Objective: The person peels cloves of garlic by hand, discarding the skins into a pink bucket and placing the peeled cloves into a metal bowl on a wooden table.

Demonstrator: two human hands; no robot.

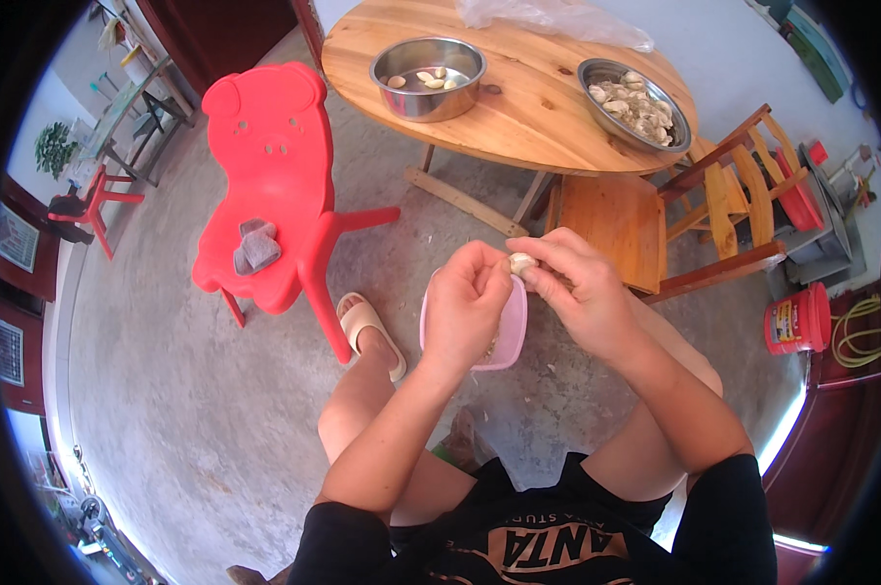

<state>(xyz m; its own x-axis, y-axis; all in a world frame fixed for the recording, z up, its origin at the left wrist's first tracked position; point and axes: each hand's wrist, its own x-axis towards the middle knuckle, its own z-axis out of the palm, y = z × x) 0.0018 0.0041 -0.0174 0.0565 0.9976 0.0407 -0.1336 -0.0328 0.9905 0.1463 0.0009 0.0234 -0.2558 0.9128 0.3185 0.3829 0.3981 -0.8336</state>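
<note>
A whitish garlic clove is pinched between the fingertips of my right hand. My left hand touches its left side with thumb and forefinger. Below both hands a pink plastic bin stands between my legs, its inside partly hidden by my left hand. On the wooden table ahead, a deep steel pot holds several peeled cloves and a brownish round piece. Farther right on the table, a steel bowl is heaped with unpeeled garlic.
A red plastic chair with a grey cloth on its seat stands at the left. A wooden chair is against the table's right side. A clear plastic bag lies on the table's far edge. A red bucket stands at the right.
</note>
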